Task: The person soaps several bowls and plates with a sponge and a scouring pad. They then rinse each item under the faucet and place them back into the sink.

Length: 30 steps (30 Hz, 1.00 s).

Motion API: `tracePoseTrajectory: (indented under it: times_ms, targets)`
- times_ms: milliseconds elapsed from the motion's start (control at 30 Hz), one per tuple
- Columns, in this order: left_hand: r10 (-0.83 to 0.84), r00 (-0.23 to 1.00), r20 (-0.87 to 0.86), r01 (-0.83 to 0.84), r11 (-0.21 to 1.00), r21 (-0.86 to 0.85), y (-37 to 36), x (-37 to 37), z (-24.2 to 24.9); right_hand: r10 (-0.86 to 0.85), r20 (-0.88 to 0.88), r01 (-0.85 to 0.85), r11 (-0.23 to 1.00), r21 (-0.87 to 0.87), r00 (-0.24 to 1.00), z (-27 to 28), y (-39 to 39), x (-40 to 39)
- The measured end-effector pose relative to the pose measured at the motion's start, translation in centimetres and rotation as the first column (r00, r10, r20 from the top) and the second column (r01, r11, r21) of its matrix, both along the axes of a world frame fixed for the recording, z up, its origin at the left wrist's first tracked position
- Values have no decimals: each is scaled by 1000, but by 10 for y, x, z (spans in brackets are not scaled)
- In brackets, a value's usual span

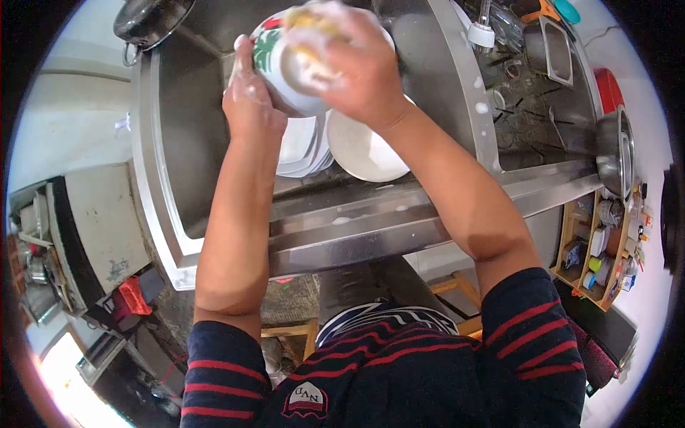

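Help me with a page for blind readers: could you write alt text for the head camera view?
Over a metal sink, a person's left hand holds a white bowl with red and green decoration, while the sudsy right hand presses a blurred yellow sponge to it. White dishes lie in the sink below.

A stainless-steel double sink [357, 239] is spanning the upper half of the frame. In its larger left basin [193, 107], a stack of white plates [298, 151] is lying upper centre, with a round white dish [367, 153] sitting just beside it on the right. A dark metal pot [153, 21] is standing at the upper-left corner. Clear glassware [501, 98] is lying in the right basin [546, 153], upper right. White foam [342, 220] is spotting the front ledge.
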State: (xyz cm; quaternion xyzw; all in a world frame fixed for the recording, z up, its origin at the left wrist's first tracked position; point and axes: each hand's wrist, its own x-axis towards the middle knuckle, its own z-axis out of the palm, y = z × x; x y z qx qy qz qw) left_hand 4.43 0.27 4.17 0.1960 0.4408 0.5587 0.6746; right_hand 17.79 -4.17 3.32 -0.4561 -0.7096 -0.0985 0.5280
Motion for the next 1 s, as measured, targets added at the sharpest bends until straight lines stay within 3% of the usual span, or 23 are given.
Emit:
tracePoseTrajectory:
  times_ms: [67,167,200,267,300,333,400,433,467,500,533,567,600,633,667,733,800,867,1000]
  targets:
    - [39,998,-43,-37,998,57,-3,5,-1,-50,-20,49,999,-21,999,7,-9,4]
    - [8,844,-536,150,956,251,-6,0,-5,-181,-473,12,941,-338,862,19,-10,2]
    - [9,843,-537,150,956,252,-8,-1,-9,-180,-475,11,942,-336,862,23,-8,0]
    - [0,854,-520,253,874,415,-12,-3,-22,124,-97,-124,992,6,988,30,-4,-5]
    - [238,828,-508,233,679,696,-10,0,-24,80,-76,-81,997,-11,994,37,-13,-21]
    - [235,827,-511,237,679,695,-10,-1,-27,76,-79,-77,997,-12,994,39,-13,-18]
    - [-1,896,-445,239,845,479,-12,-3,-21,94,-85,-95,995,-9,992,40,-9,-7]
    - [-4,795,-606,249,914,320,-24,2,14,-60,-88,61,998,14,994,36,-5,-2]
    - [-2,796,-605,247,914,321,-21,1,12,-57,-87,59,998,15,995,30,-4,1]
    - [38,843,-536,161,934,318,-15,0,7,-166,-344,77,963,-257,924,22,-4,3]
    - [79,882,-465,76,949,306,-10,0,3,-329,-534,16,862,-507,779,12,-3,6]
    - [102,949,-299,-21,964,264,-7,2,0,-334,-534,19,860,-511,777,-3,2,10]
    - [150,972,-178,-112,971,211,-11,5,10,-360,-685,-118,830,-546,634,-20,9,14]
    - [206,970,-126,-166,947,274,-8,7,8,-394,-796,-260,798,-544,459,-23,12,12]
    - [260,963,-72,-223,916,333,-4,7,5,-395,-797,-261,797,-545,457,-27,10,5]
    - [231,962,-148,-156,904,399,-2,-2,-2,-524,-848,-529,698,-482,80,-20,2,-17]
    - [204,952,-227,-81,886,456,-1,-8,-7,-556,-827,-607,629,-486,85,-18,2,-15]
    - [268,800,-537,89,832,548,-2,-12,-11,-581,-809,-751,494,-438,90,-13,-2,-14]
    - [318,823,-471,75,760,646,11,-13,-23,-549,-835,-824,486,-291,-29,-9,-11,-26]
